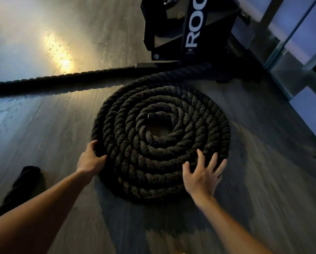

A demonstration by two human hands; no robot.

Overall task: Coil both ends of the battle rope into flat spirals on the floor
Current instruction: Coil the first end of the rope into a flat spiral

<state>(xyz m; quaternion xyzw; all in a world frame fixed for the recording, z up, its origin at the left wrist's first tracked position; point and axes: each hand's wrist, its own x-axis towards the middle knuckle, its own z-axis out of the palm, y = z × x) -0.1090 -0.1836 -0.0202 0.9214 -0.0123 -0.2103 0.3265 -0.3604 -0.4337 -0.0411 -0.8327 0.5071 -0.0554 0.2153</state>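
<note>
Battle rope [153, 162], in the head view, lies as a flat spiral on the floor [43, 134], centre frame. It looks thick, heavy and rough-plaited, likely too stiff for tight bends, and is best taken at the outer turn. Left hand [91, 158] curls round that turn at 8 o'clock; right hand [203, 176], spread wide, perhaps touches at 5 o'clock. A second run leaves at 9 o'clock — its end cut off.
</note>
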